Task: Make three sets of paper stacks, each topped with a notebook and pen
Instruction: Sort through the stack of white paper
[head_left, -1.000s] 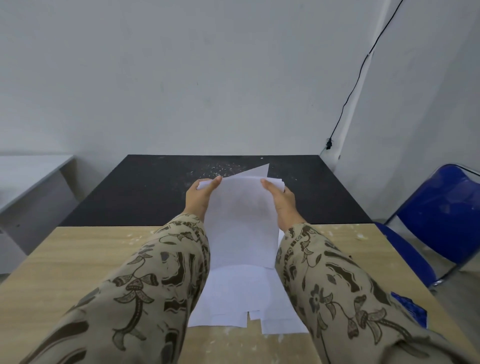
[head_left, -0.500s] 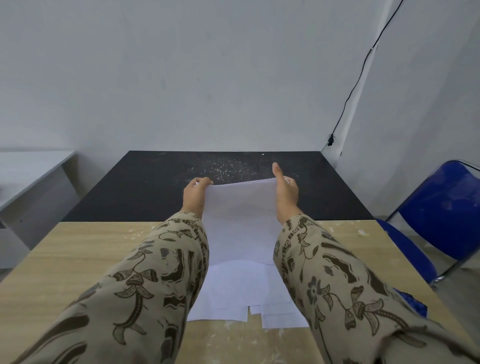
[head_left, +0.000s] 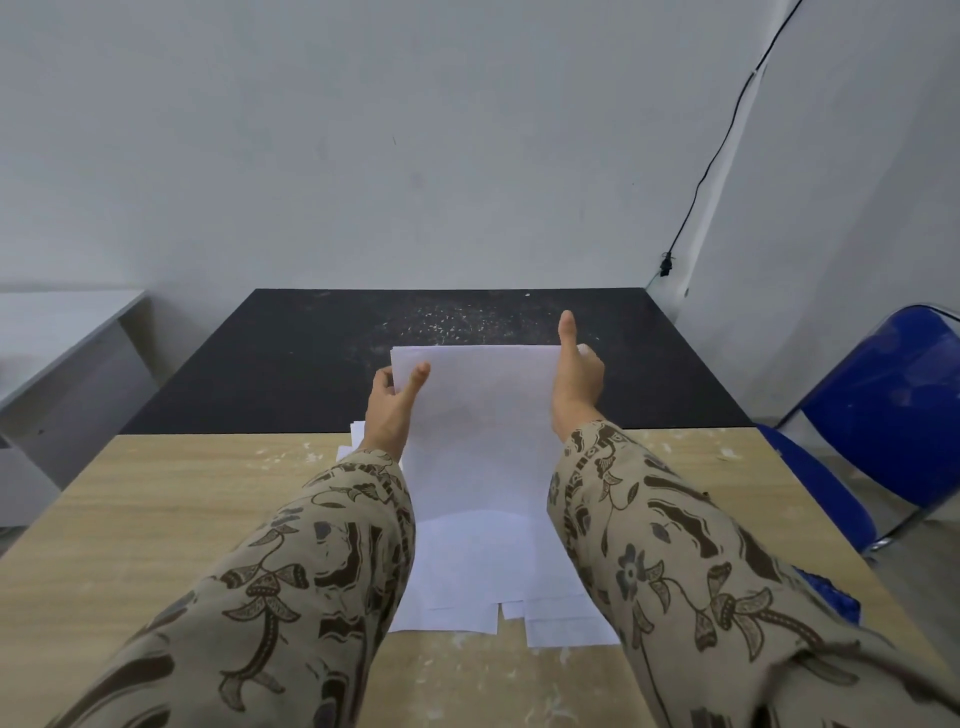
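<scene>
I hold a bundle of white paper sheets (head_left: 480, 415) upright over the wooden table (head_left: 156, 519). My left hand (head_left: 392, 405) pinches its left edge near the top, thumb on the front. My right hand (head_left: 574, 379) presses flat against its right edge with the thumb pointing up. The bundle's lower edge stands on more loose white sheets (head_left: 493, 587) that lie unevenly on the table between my patterned sleeves. No notebook or pen is clearly in view.
A black table (head_left: 311, 364) speckled with white bits adjoins the wooden one at the far side. A blue chair (head_left: 883, 415) stands to the right, a grey desk (head_left: 57, 322) to the left. Something blue (head_left: 831, 592) peeks out beside my right sleeve.
The fanned sheets have been squared into one even bundle. My hands moved from gripping the top corners to the side edges, and the right thumb now points up.
</scene>
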